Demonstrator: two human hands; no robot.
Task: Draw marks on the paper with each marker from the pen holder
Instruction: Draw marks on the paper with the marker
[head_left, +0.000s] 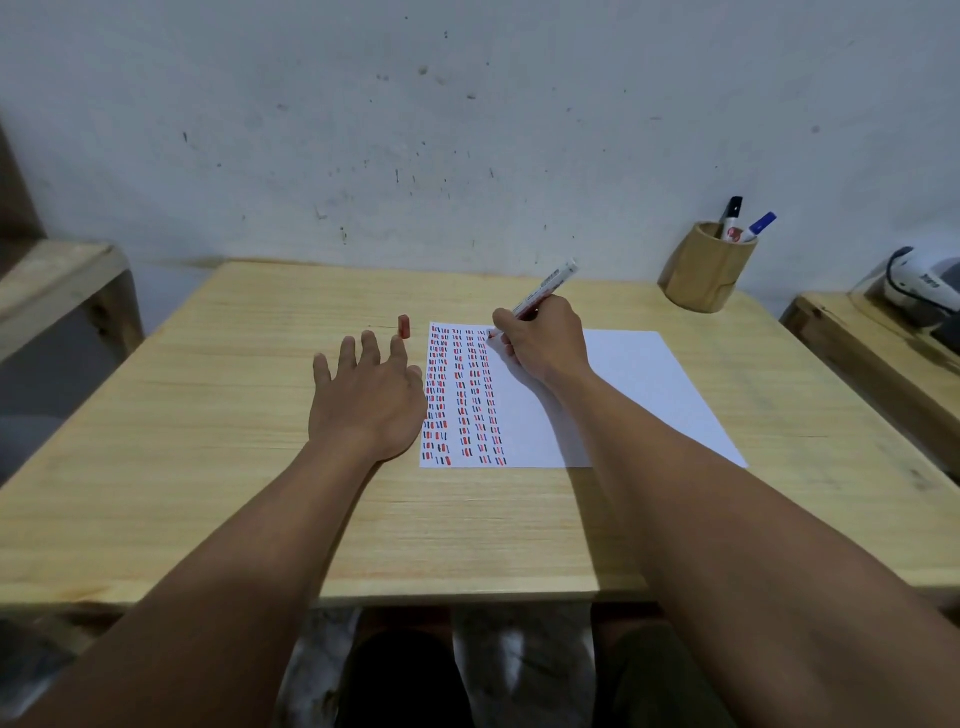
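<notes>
Two markers, one black-capped (733, 210) and one blue-capped (759, 226), stand in the round wooden pen holder (702, 270) at two o'clock on your pale wooden table (260, 441), near the wall. Your right hand (545, 340) is closed around the white-barrelled red marker (545, 287), its tip down on the top edge of the white sheet of paper (623, 395) at twelve o'clock, beside the columns of short red, blue and black dashes (462, 395) that fill the sheet's left part. Your left hand (363, 395) lies flat with fingers spread, holding nothing, at the paper's left edge. The small red cap (404, 326) stands upright on the table just beyond its fingertips, at eleven o'clock.
</notes>
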